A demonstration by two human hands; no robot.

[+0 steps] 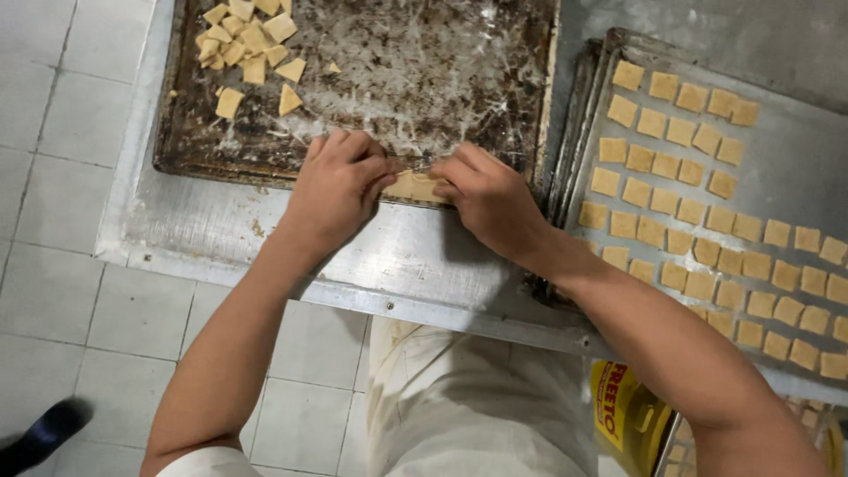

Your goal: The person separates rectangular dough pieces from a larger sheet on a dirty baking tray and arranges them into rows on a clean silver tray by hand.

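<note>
I see a thin strip of pale dough [413, 186] at the near rim of the dark, flour-streaked baking tray [371, 79], pinched at both ends. My left hand [340, 190] grips its 9 o'clock end with curled fingers; my right hand [490, 201] grips the 3 o'clock end the same way. At 11 o'clock on that tray lies a loose heap of dough offcuts [247, 44]. At 3 o'clock a stack of lighter trays [795, 159] carries cut dough squares [698, 221] in rows. Everything sits on a steel table [389, 256]. I judge the strip could tear if the hands pull apart, being thin, or slip over the tray rim onto the table.
</note>
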